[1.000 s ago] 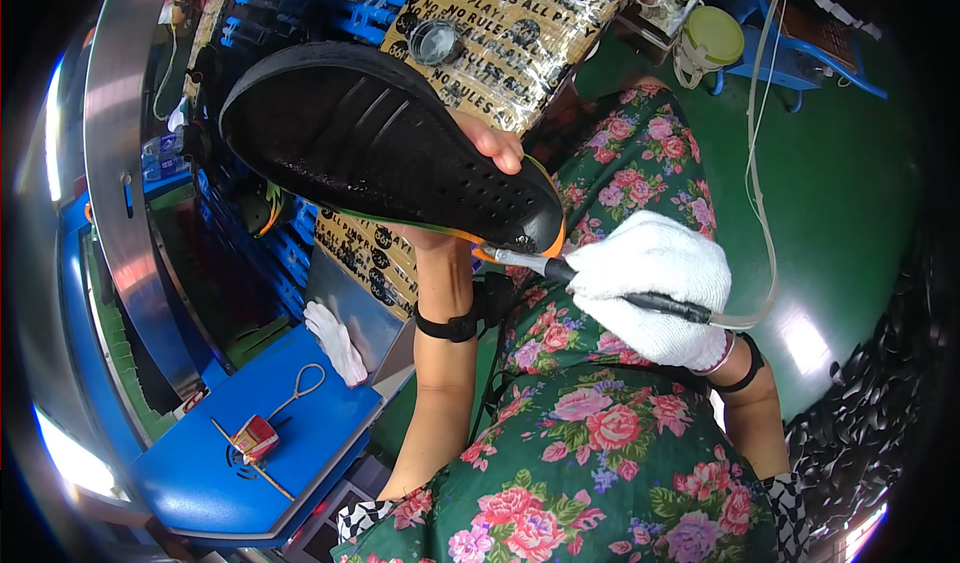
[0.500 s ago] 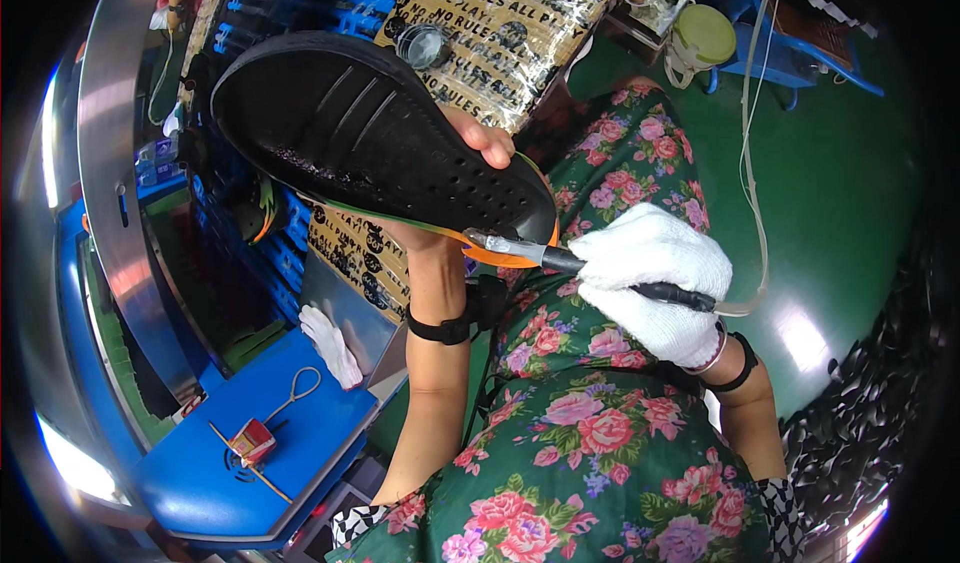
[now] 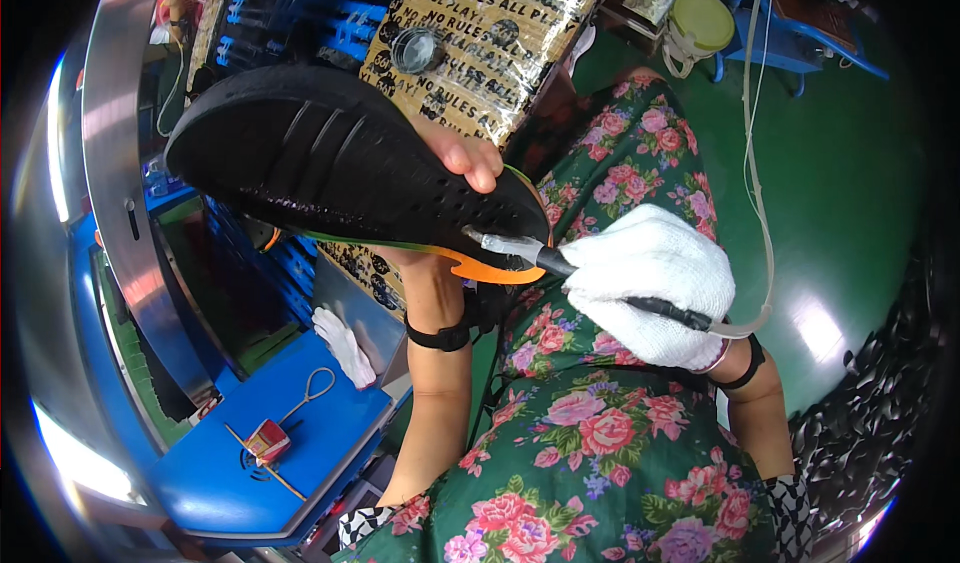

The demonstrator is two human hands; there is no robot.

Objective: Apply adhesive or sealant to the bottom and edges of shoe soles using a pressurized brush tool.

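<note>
Sole (image 3: 330, 168): black, ribbed and dotted with small holes, held tread-up and tilted above the lap, with an orange-and-green edge showing along its lower rim.
Left hand (image 3: 455, 158): bare, reaching up from under the sole and clasping it, fingertips curled over the top face near the heel end; a black band sits on the wrist below the sole.
Right hand (image 3: 650, 283): in a white glove, just right of the sole, closed round the tool.
Tool (image 3: 540, 256): slim, pen-like, black grip with a pale metal tip; the tip touches the sole's lower edge by the orange part.
Cable (image 3: 755, 163): pale, running from the tool's rear, looping right of the sole and rising toward the top of the view.
Dress (image 3: 600, 433): green with pink roses, under the sole and both hands.
Box (image 3: 490, 48): tan card with black print, behind the sole.
Table (image 3: 200, 463): blue, below and left of the sole.
Spare glove (image 3: 345, 348): white, lying on the table's near edge, below the sole.
Red block (image 3: 268, 441): small, on the table with a thin stick and a wire loop beside it.
Floor (image 3: 840, 193): green, right of the sole.
</note>
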